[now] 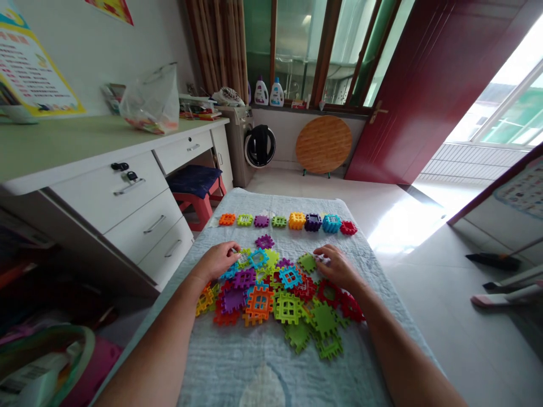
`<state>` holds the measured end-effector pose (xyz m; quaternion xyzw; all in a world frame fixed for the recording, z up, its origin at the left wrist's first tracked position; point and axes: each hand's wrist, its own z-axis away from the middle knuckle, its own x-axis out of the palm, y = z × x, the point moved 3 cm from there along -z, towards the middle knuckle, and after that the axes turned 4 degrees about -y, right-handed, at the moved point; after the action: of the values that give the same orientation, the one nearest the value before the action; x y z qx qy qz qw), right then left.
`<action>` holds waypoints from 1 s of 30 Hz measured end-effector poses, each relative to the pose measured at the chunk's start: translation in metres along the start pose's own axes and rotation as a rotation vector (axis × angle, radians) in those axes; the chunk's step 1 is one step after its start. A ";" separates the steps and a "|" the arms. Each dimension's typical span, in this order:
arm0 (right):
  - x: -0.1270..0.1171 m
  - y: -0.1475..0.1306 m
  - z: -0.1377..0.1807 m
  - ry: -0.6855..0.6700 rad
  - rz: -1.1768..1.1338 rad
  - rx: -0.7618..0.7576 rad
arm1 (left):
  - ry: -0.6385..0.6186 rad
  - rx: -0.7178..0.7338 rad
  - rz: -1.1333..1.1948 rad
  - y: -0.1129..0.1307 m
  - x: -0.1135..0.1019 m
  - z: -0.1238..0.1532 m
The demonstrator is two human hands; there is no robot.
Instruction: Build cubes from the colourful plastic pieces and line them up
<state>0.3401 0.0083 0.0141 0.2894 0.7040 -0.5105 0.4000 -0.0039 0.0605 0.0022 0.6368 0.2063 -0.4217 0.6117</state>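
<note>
A heap of interlocking plastic building tiles lies on the cloth-covered table [237,370], in green, purple, orange, blue, red and yellow. My left hand [219,260] rests at the heap's far left edge, fingers loosely bent and apart, beside a green window tile [244,258] and a blue tile [258,258]. At the far right edge is my right hand [338,267], its fingers spread next to a green tile [306,262]; something pale shows under them, too small to name. Nearer me lie an orange window tile [259,302] and a lime window tile [288,308].
Beyond the heap runs a row of stacked tiles by colour, including a yellow stack [297,220] and a blue stack [331,223]. One purple tile [264,242] lies between row and heap. A desk [85,147] and stool [195,183] stand left; a pink basket [95,362] is lower left.
</note>
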 end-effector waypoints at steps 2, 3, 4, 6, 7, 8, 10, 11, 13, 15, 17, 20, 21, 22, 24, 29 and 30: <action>0.001 -0.008 0.000 -0.002 0.020 -0.069 | 0.000 0.008 0.005 0.002 0.000 0.000; 0.002 -0.012 0.000 -0.020 0.021 -0.094 | 0.002 0.015 0.011 0.003 0.000 0.000; 0.004 -0.015 -0.001 -0.050 0.018 -0.110 | 0.001 0.025 0.022 0.006 0.000 0.001; 0.010 -0.018 -0.002 -0.123 0.012 -0.119 | -0.003 0.055 0.063 0.011 -0.001 0.002; 0.012 -0.018 -0.003 -0.154 0.014 -0.113 | -0.008 0.073 0.090 0.014 -0.001 0.003; 0.015 -0.018 -0.004 -0.172 0.019 -0.104 | -0.011 0.086 0.120 0.016 0.000 0.003; 0.018 -0.016 -0.005 -0.181 0.032 -0.083 | -0.021 0.095 0.190 0.018 0.001 0.004; 0.019 -0.015 -0.006 -0.173 0.038 -0.073 | -0.023 0.097 0.227 0.017 0.002 0.004; 0.018 -0.011 -0.006 -0.144 0.052 -0.052 | -0.027 0.102 0.296 0.015 0.003 0.002; 0.015 -0.008 -0.005 -0.118 0.070 -0.030 | -0.006 0.106 0.328 0.013 0.002 0.000; 0.013 -0.007 -0.003 -0.113 0.083 -0.029 | 0.045 0.101 0.313 0.012 -0.003 0.000; 0.012 -0.007 0.000 -0.122 0.083 -0.051 | 0.143 0.084 0.267 0.013 -0.019 0.006; 0.012 -0.007 0.001 -0.124 0.083 -0.052 | 0.165 0.072 0.249 0.013 -0.025 0.009; 0.012 -0.007 0.001 -0.125 0.084 -0.047 | 0.170 0.054 0.226 0.013 -0.030 0.013; 0.012 -0.004 0.000 -0.114 0.098 -0.019 | 0.146 0.007 0.168 0.009 -0.037 0.021; 0.008 0.012 -0.002 -0.007 0.215 0.146 | 0.045 -0.070 0.081 -0.005 -0.035 0.032; 0.007 0.016 -0.001 0.016 0.242 0.187 | 0.027 -0.076 0.089 -0.007 -0.031 0.032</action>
<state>0.3488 0.0143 0.0007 0.4123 0.6165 -0.5194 0.4244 -0.0358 0.0391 0.0260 0.6274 0.2020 -0.3772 0.6506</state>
